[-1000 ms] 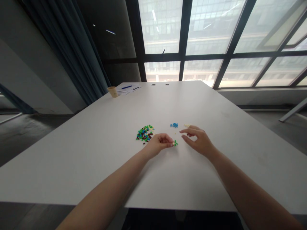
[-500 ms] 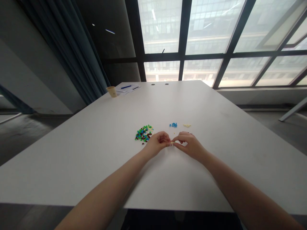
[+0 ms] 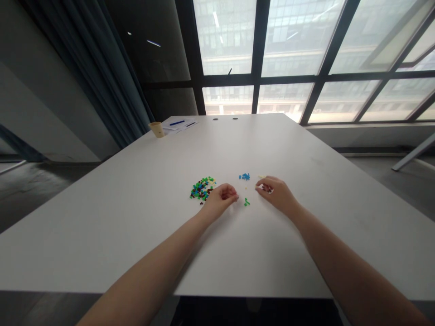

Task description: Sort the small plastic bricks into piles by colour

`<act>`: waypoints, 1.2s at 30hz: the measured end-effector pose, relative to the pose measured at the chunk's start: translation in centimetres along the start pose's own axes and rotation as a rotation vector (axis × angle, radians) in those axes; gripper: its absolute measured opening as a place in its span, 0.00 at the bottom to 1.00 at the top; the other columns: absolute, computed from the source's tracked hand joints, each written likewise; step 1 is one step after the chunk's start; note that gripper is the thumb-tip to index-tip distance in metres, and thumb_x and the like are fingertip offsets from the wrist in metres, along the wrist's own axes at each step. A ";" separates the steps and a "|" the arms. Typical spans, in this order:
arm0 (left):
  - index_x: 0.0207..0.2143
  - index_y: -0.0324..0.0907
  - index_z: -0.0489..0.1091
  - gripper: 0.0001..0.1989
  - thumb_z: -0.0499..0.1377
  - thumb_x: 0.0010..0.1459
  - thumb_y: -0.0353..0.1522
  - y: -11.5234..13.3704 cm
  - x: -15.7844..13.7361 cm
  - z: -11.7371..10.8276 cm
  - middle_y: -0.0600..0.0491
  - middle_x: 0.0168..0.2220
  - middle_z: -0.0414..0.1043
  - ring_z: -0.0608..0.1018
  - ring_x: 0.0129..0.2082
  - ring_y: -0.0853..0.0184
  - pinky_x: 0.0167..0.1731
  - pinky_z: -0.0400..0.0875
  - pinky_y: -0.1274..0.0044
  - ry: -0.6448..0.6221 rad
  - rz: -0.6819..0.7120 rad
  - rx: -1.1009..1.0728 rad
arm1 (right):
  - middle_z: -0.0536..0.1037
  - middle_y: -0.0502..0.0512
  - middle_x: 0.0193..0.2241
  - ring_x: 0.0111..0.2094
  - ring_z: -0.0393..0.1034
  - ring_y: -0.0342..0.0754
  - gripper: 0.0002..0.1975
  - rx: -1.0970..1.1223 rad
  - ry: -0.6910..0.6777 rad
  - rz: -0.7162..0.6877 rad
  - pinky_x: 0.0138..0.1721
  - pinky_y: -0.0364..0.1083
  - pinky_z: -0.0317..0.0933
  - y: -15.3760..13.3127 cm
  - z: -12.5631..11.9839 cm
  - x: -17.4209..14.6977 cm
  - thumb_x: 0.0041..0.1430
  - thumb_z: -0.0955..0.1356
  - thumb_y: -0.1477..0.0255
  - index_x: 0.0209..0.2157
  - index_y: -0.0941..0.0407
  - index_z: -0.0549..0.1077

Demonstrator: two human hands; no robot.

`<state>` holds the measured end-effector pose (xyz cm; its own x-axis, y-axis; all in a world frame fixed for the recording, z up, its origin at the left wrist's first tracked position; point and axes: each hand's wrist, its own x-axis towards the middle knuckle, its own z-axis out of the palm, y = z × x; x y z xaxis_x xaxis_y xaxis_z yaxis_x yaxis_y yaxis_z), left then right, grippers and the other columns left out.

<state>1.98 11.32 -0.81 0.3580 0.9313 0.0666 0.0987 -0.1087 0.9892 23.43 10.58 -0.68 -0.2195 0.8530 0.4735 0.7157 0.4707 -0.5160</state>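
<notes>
My left hand [image 3: 221, 198] rests at the right edge of a mixed pile of small building bricks [image 3: 200, 189] in green, blue, brown and yellow. Its thumb and fingertips are closed together; what they hold, if anything, is too small to see. To the right, my right hand [image 3: 274, 192] pinches what looks like a tiny pale yellow brick [image 3: 256, 187] between thumb and forefinger. A few green bricks [image 3: 246, 202] lie between the hands. Behind them are a blue group [image 3: 244, 176] and some yellow bricks [image 3: 261, 176], partly hidden by my right hand. Dark brown bricks [image 3: 267, 189] show under its fingers.
All of this lies on a broad white table [image 3: 136, 226]. Near its far left edge stands a paper cup [image 3: 157, 130], beside paper sheets [image 3: 171, 128] with a blue pen [image 3: 177, 122] on top. A single yellow brick [image 3: 246, 188] sits between the groups.
My hands have come apart from each other. The right hand has moved right and away from me, toward the yellow bricks; the left has shifted slightly left, and the green bricks are uncovered.
</notes>
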 end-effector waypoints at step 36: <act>0.28 0.47 0.74 0.06 0.57 0.47 0.33 -1.4 1.6 -5.1 0.49 0.37 0.71 0.68 0.42 0.56 0.36 0.58 0.69 0.222 -0.006 1.084 | 0.75 0.55 0.26 0.25 0.64 0.44 0.17 -0.244 0.007 0.536 0.29 0.43 0.55 5.8 -0.4 0.1 0.48 0.61 0.69 0.37 0.54 0.76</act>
<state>-2.35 14.74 -1.46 0.1913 0.9626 0.1919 0.8998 -0.2501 0.3575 27.78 13.32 -3.35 0.2185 0.9558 0.1969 0.8578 -0.0920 -0.5057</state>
